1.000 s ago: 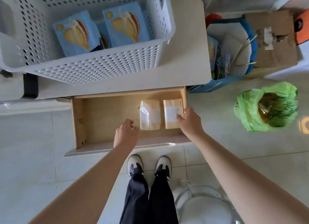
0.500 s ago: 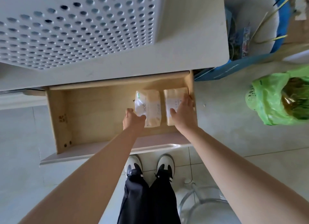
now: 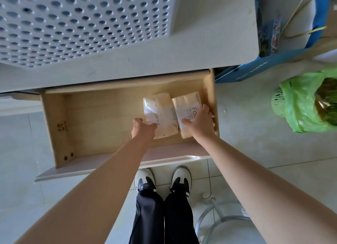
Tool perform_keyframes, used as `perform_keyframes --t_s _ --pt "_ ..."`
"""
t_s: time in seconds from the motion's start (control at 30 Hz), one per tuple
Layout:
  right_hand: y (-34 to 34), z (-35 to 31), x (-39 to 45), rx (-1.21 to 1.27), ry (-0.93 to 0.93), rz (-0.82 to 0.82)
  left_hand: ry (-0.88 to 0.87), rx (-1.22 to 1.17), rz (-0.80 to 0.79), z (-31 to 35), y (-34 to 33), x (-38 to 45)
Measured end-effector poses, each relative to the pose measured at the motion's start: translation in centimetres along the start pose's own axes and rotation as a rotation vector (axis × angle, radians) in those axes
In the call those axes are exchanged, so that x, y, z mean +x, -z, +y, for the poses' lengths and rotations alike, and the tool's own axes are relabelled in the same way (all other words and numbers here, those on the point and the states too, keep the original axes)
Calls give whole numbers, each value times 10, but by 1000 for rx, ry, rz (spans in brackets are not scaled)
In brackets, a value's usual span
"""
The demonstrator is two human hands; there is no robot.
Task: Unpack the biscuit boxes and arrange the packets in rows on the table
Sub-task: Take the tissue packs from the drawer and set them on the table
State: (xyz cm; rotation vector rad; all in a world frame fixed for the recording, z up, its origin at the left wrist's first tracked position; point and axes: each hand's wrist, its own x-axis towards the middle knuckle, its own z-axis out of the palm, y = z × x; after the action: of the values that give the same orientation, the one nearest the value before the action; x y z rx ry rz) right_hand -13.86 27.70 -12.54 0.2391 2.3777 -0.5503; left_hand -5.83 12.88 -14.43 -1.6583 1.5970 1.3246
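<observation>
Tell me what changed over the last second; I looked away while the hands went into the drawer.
Both hands reached deeper into the drawer. The left hand, empty before, now grips the near corner of the left packet; the right hand has closed over the right packet. Both packets now lie slightly tilted, edges touching. The white basket stays on the table.

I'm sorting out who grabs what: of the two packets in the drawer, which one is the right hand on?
The packet nearest the drawer's right wall; the right hand lies over its near end. The other packet, beside it, is gripped by the left hand.
</observation>
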Motion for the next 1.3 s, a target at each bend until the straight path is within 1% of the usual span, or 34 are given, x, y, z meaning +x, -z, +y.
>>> perform_keyframes --t_s 0.07,0.17,0.33,0.47,0.6,0.67,0.77,0.87,0.97,1.03,1.13,1.3 --pt "-3 0 4 12 -44 -27 33 -39 -22 -1 0 2" --pt "-6 1 6 19 -61 -42 55 -85 -68 -3 -1 3" --pt "-6 2 7 16 -105 -85 35 -86 -34 -6 1 0" --pt "-8 4 6 132 -171 -212 10 -18 -56 -9 5 -3" --pt "-12 8 3 303 -219 -233 -14 18 -77 -16 10 -6" --pt "-14 10 1 343 -239 -244 -24 27 -83 -20 12 -7" --pt "-16 12 -1 366 -220 -251 -44 30 -73 -23 13 -8" --pt "-15 12 -2 395 -180 -240 -58 30 -29 -24 17 -8" --pt "-11 14 -6 343 -160 -266 -83 41 8 -22 23 -10" --pt "-6 12 -12 321 -159 -244 -87 20 24 -20 28 -15" --pt "7 5 -23 382 -156 -204 -94 -32 36 -12 37 -28" --pt "46 -18 -57 439 -99 -230 -122 -102 27 5 67 -68"
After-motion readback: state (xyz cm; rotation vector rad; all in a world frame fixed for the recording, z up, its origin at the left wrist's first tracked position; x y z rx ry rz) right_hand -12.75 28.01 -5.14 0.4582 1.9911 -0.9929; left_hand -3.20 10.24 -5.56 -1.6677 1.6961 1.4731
